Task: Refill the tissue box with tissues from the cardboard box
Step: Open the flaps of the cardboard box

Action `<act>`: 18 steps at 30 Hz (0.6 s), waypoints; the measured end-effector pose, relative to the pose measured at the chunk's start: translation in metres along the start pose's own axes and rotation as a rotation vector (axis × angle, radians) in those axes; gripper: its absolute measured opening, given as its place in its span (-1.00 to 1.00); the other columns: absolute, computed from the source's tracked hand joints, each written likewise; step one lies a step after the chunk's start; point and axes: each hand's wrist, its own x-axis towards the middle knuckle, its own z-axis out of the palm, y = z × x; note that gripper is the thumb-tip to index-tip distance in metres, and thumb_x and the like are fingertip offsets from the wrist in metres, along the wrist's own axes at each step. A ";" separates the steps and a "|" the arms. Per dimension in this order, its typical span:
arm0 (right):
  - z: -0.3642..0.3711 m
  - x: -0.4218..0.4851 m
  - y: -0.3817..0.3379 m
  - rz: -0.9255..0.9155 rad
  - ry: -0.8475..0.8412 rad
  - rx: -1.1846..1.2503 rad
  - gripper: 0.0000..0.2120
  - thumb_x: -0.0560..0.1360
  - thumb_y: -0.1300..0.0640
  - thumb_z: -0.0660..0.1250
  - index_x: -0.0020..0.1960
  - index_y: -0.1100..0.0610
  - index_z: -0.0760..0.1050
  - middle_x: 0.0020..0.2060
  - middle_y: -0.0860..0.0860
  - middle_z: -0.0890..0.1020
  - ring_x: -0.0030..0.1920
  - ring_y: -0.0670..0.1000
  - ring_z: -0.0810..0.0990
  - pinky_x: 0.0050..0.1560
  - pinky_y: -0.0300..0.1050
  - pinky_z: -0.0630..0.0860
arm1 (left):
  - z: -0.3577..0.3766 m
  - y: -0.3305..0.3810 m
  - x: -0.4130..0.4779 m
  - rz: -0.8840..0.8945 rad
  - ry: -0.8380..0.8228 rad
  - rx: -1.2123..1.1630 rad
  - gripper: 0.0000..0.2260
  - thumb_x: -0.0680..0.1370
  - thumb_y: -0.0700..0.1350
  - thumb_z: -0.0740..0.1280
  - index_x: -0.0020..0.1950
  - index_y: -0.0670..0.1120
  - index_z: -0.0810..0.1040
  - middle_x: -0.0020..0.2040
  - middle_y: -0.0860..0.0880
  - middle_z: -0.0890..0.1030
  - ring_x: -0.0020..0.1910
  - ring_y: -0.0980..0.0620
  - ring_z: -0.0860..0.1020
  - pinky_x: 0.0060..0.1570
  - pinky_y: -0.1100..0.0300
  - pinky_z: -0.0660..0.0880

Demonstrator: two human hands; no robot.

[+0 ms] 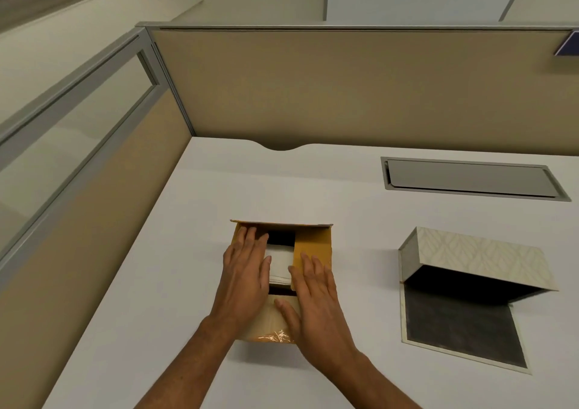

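Note:
A brown cardboard box (pixel 313 245) stands on the white desk, its top flaps partly folded inward. Through the gap between the flaps I see a white stack of tissues (pixel 279 264). My left hand (pixel 247 277) lies flat on the left flap, fingers spread. My right hand (pixel 316 302) lies flat on the right flap and the near flap, thumb on the near one. Neither hand grips anything. To the right lies the tissue box (pixel 470 258), cream patterned, tipped on its side with its dark inside showing and its hinged base (pixel 454 330) flat on the desk.
The white desk (pixel 156 283) sits in a cubicle corner with beige partition walls behind and to the left. A grey recessed cable hatch (pixel 470 178) is set into the desk at the back right.

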 end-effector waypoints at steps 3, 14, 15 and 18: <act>-0.008 0.028 -0.001 0.047 0.047 0.003 -0.35 0.63 -0.27 -0.06 0.61 0.00 -0.07 0.61 -0.02 -0.17 0.59 0.00 -0.27 0.56 -0.04 -0.29 | 0.004 -0.003 0.011 -0.005 0.003 0.006 -0.58 0.67 -0.08 0.16 0.53 -0.05 0.28 0.60 -0.07 0.21 0.60 0.00 0.05 0.53 0.05 0.02; -0.006 0.097 0.017 0.161 -0.109 -0.192 -0.22 0.58 -0.35 -0.06 0.62 0.08 -0.12 0.62 0.12 -0.18 0.60 0.17 -0.26 0.55 0.23 -0.27 | 0.025 -0.016 0.038 -0.034 -0.113 0.141 -0.48 0.67 0.05 0.07 0.60 -0.04 0.06 0.64 -0.09 0.03 0.62 -0.06 -0.06 0.56 0.04 -0.10; -0.004 0.096 0.017 0.168 -0.116 -0.199 -0.21 0.57 -0.36 -0.04 0.61 0.08 -0.12 0.62 0.13 -0.19 0.59 0.18 -0.26 0.55 0.24 -0.27 | 0.026 -0.017 0.038 -0.034 -0.127 0.156 -0.46 0.66 0.06 0.09 0.60 -0.04 0.04 0.64 -0.09 0.01 0.62 -0.06 -0.07 0.58 0.02 -0.10; -0.003 0.094 0.012 0.180 -0.126 -0.210 -0.21 0.58 -0.21 0.17 0.61 0.10 -0.11 0.61 0.16 -0.19 0.59 0.21 -0.25 0.55 0.26 -0.23 | 0.024 -0.017 0.038 -0.032 -0.141 0.167 -0.44 0.64 0.03 0.14 0.60 -0.04 0.04 0.64 -0.09 0.01 0.62 -0.06 -0.06 0.59 0.02 -0.08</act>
